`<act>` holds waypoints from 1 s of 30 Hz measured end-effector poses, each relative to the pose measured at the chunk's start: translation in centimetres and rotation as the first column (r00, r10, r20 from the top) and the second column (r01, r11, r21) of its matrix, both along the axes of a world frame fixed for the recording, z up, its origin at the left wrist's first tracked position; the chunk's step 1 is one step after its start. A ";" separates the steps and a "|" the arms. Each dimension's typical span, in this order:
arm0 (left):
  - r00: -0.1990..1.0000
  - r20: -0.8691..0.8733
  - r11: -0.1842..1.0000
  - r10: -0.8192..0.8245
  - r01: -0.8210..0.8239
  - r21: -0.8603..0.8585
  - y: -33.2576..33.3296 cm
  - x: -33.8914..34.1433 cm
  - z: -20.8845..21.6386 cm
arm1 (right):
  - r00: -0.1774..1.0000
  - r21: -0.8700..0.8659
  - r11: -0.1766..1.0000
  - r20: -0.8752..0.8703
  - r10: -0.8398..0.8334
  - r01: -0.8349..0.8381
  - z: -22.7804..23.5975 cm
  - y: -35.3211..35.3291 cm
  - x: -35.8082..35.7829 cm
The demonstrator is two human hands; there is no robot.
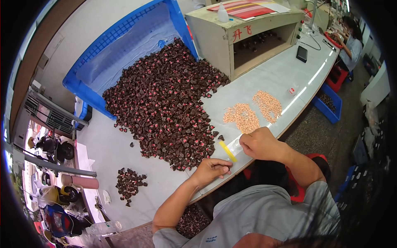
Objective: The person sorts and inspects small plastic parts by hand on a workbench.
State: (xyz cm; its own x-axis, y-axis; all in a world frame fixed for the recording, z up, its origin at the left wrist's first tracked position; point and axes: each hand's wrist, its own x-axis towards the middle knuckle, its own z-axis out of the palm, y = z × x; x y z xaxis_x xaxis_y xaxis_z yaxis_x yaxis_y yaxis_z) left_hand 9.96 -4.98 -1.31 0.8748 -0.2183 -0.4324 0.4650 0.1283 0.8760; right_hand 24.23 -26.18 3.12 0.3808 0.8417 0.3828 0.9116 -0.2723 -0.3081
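My left hand [211, 170] is at the table's near edge, its fingers curled and pressed together; whatever they hold is too small to make out. To its right my right hand [259, 144] is closed in a fist, and its contents are hidden. Between the hands lies a yellow strip [227, 151] beside something clear, like plastic film. A large heap of small dark brown pieces with pink spots [165, 103] spreads beyond my left hand. Just past my right hand are two patches of small tan pieces, a nearer one [243, 117] and a farther one [267, 106].
A blue crate [89, 97] lies tipped behind the heap. A smaller dark pile [129, 184] sits at left. A beige box with an open front [227, 53] stands at the back. Another person [352, 47] sits far right, near a blue bin [338, 108] on the floor.
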 end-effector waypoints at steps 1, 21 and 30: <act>1.000 -0.013 0.999 0.006 -0.006 -0.034 -0.1 0.0 0.0 | 0.999 -0.056 0.998 0.039 0.029 -0.027 0.1 0.0 0.4; 0.997 -0.049 0.984 0.063 -0.070 -0.162 0.5 0.1 -0.3 | 0.955 0.154 0.985 -0.274 0.118 -0.077 -0.7 1.2 -3.0; 0.990 -0.082 0.972 0.115 -0.129 -0.195 0.6 -0.1 -0.8 | 0.974 0.292 0.955 -0.193 0.116 -0.056 -3.0 2.3 -4.5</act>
State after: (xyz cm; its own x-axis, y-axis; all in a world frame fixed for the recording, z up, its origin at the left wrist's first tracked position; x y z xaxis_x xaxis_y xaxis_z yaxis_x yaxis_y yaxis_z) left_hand 9.89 -4.34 -2.06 0.8694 -0.1997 -0.4520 0.4941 0.3567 0.7929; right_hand 19.75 -23.87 0.15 0.4075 0.7430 0.5309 0.8361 -0.0698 -0.5441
